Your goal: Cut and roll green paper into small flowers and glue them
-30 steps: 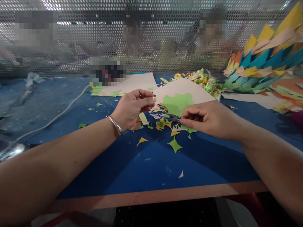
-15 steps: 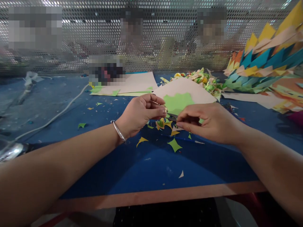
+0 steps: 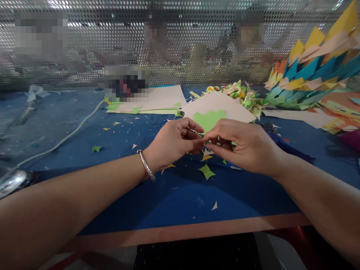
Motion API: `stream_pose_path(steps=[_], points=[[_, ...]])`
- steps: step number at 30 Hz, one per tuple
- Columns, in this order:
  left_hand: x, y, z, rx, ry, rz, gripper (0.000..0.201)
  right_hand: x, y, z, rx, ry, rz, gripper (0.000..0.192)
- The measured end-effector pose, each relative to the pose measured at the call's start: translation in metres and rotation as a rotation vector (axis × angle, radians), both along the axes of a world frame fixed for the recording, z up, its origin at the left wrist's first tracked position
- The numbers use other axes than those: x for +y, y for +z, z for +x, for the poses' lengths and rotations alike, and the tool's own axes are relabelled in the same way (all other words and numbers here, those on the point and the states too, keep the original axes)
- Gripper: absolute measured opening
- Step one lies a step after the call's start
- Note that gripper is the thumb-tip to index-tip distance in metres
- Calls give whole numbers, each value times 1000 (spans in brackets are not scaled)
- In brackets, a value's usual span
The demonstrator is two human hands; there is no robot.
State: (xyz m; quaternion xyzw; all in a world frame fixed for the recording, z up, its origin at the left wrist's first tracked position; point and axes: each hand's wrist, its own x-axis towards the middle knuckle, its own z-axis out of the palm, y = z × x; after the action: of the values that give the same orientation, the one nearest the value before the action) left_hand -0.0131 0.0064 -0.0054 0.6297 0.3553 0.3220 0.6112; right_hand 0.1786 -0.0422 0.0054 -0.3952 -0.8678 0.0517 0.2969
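Note:
My left hand (image 3: 180, 140), with a silver bangle (image 3: 146, 165) at the wrist, has thumb and fingers pinched together. The fingertips of my right hand (image 3: 244, 146) meet it from the other side, also in a pinch. Whatever lies between the fingertips is too small and too covered to make out. Just beyond the hands, a light green paper piece with a scalloped edge (image 3: 209, 119) rests on a pale sheet (image 3: 222, 102). Below them on the blue table are a four-pointed green scrap (image 3: 207, 171) and a yellow scrap (image 3: 207, 155), partly hidden.
Behind the pale sheet is a heap of curled paper pieces (image 3: 242, 93). A tall folded-paper construction (image 3: 312, 71) stands at the right. Stacked sheets (image 3: 157, 99) and a white cord (image 3: 84, 122) lie to the left. A perforated metal screen (image 3: 191, 37) closes the back.
My hands have come together at the fingertips. The small pale roll in my left hand and the thin dark tool in my right no longer show. A dark blue item now shows beside my right wrist.

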Motion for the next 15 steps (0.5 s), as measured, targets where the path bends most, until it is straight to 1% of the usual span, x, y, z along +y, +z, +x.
stream_pose_path(steps=[9, 15], points=[[1, 0, -1, -61, -30, -109, 21, 1, 1, 1, -7, -6, -12, 13], [1, 2, -1, -72, -2, -169, 19, 1, 2, 2, 14, -10, -22, 11]])
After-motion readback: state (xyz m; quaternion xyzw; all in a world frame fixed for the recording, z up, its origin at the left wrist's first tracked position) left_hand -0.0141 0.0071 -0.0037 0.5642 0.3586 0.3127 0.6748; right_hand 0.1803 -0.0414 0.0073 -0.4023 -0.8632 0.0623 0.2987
